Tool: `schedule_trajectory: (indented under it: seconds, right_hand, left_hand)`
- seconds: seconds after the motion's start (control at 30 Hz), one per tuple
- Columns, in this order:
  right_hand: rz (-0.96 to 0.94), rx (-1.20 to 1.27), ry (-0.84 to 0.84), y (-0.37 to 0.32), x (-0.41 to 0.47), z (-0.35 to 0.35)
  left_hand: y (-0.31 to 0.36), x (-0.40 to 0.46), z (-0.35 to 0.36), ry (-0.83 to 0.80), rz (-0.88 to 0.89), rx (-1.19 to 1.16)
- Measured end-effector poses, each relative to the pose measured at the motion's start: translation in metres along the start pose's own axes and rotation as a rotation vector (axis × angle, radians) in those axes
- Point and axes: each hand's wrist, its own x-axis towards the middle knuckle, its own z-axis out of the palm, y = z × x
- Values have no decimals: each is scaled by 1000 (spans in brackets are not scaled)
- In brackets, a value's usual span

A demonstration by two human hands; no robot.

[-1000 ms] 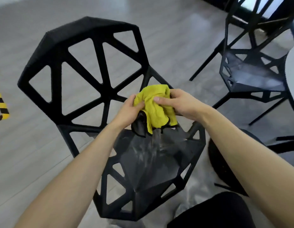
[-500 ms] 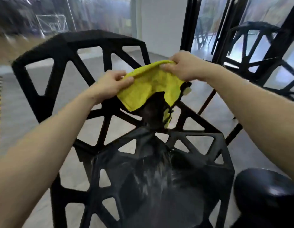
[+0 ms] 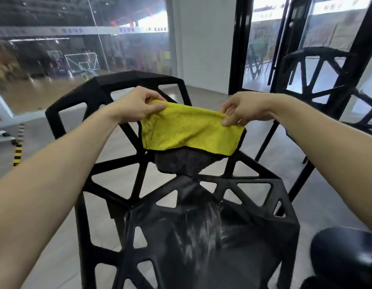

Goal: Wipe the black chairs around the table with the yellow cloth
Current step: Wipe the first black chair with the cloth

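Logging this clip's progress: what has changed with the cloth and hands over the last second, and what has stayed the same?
The yellow cloth, bunched low over the seat a second ago, has been lifted and spread flat between the left hand and right hand, which moved apart and now pinch its top corners in front of the backrest. The view tilted up too. Unchanged: both hands hold the cloth, and the black chair stands in place, its seat smeared.

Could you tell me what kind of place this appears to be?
Probably a seating area beside an indoor sports hall. Beyond the glass wall stands a basketball hoop on a wooden court, and black chairs stand on a grey floor by glass doors.
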Motion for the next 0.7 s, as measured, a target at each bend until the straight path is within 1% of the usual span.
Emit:
schedule_trajectory:
  seconds: [0.1,0.17,0.23,0.33,0.4,0.43,0.5,0.57,0.63,0.7]
  right_hand:
    - [41,-45,30,0,-4,0]
    - [56,-51,-37,-2,-10,8]
    - [62,-9,-59,2,-10,16]
    - [43,85,7,4,-9,21]
    - [64,121,49,8,-7,20]
    - [78,120,53,9,-8,18]
    - [81,72,45,11,-12,14]
    - [51,-19,55,15,-13,10]
    - [10,-105,84,17,-12,8]
    - [5,-138,128,16,-9,7]
  left_hand:
    - [6,1,-5,62,11,20]
    - [14,4,-6,122,29,39]
    - [24,7,-1,141,34,104]
    - [37,6,8,137,-1,311]
    - [40,3,8,133,-24,357]
    - [35,4,5,121,-34,317]
    - [26,3,-6,43,-43,176]
    - [20,-1,-16,-109,-83,46]
    - [13,-1,-19,-245,-123,62]
    - [10,0,-19,-307,-143,137]
